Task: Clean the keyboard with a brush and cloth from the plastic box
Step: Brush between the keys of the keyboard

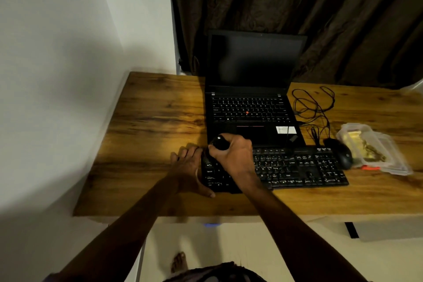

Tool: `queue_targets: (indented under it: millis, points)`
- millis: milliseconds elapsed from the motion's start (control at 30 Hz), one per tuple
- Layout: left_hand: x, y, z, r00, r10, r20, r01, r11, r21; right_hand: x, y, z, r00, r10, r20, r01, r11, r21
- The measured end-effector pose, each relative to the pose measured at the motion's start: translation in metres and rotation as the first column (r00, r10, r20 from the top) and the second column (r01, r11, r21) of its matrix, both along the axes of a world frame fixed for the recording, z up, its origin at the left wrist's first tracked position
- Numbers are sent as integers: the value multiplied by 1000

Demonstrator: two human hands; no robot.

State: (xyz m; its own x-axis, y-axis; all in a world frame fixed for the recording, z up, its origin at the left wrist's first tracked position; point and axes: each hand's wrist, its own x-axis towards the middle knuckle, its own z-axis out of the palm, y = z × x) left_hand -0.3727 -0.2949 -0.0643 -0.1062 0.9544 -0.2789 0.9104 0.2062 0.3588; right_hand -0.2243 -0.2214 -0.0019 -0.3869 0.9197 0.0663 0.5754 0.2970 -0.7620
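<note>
A black keyboard (297, 167) lies on the wooden desk (148, 121) in front of a laptop. My right hand (235, 155) is closed around a black brush handle (220, 142), held over the keyboard's upper left corner; the bristles are hidden by the hand. My left hand (188, 167) rests flat against the keyboard's left end, fingers spread and thumb along its front corner. A clear plastic box (375, 149) with yellowish contents, perhaps a cloth, sits at the right of the desk.
An open black laptop (249, 107) stands behind the keyboard. A black mouse (341, 153) lies between keyboard and box, its tangled cables (313, 107) behind. A wall borders the desk's left, dark curtains (297, 7) hang behind. A small orange item (369, 168) lies by the box.
</note>
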Motion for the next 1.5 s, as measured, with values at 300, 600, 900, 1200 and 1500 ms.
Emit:
queue_targets:
  millis: [300, 600, 900, 1200, 1500]
  points:
    - [-2, 2, -4, 1000, -3, 0, 3, 1000, -25, 3, -5, 3, 999, 7, 34, -7, 1000, 14]
    - [-1, 1, -2, 998, 12, 54, -12, 1000, -4, 30, 12, 1, 991, -111, 72, 109, 993, 38]
    - [-1, 2, -3, 1000, 13, 28, -13, 1000, -3, 20, 9, 5, 997, -60, -45, 59, 998, -37]
    - [2, 2, 2, 1000, 5, 16, -5, 1000, 18, 56, 26, 8, 979, -167, 116, 158, 984, 85]
    - [3, 0, 6, 999, -26, 31, 26, 1000, 17, 46, 17, 7, 990, -114, -77, 112, 993, -29]
